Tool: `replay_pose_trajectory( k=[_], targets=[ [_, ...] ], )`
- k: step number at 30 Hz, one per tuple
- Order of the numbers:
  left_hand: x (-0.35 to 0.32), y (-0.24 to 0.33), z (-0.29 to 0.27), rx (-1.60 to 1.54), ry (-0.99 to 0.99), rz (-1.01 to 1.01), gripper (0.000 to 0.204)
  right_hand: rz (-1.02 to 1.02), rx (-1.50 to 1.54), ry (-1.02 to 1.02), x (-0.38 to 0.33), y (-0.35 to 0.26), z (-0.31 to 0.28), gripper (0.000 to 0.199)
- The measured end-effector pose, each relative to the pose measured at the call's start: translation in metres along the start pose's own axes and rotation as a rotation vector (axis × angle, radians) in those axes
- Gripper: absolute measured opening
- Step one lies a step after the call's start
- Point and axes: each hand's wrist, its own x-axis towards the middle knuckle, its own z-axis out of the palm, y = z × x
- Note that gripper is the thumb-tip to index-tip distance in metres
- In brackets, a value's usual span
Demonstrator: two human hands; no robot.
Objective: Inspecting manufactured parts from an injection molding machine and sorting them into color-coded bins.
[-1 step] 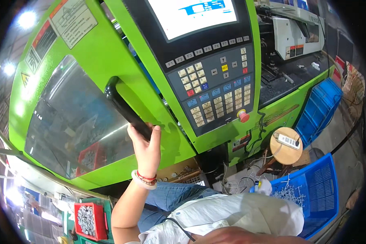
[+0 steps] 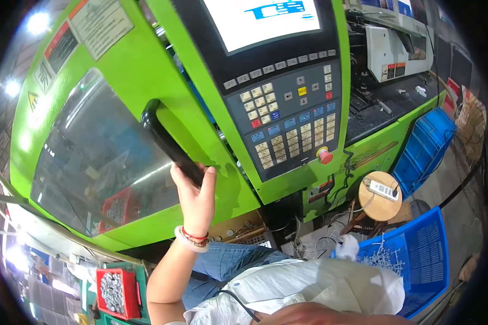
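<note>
Black door handle [image 2: 168, 143] gripped by left hand [image 2: 194, 197], fingers wrapped round lower end; control panel [image 2: 290, 116] at 3 o'clock. Right hand unseen. Risk judged: grip slipped off handle end, door jerked.

Black bar handle [image 2: 165, 142], slanted on the green machine door's [image 2: 119, 81] right edge beside its window.
</note>
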Motion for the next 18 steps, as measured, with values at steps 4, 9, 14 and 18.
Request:
replay_pose_trajectory(
  k=[4,9,14,18],
  targets=[
    [0.002,0.002,-0.016,-0.012,-0.109,0.056,0.061,-0.16,0.272,-0.2,0.065,-0.098,0.022,0.023],
    [-0.025,-0.031,-0.099,0.337,-0.317,0.283,0.068,-0.624,0.464,-0.28,0.092,-0.23,0.099,0.023],
    [-0.099,-0.11,-0.256,0.839,-0.335,-0.218,0.032,-0.731,0.41,-0.789,0.084,-0.307,0.157,0.023],
    [-0.196,-0.202,-0.36,0.848,0.011,-0.638,0.029,-0.565,0.292,-1.26,0.072,-0.328,0.206,0.027]
  ],
)
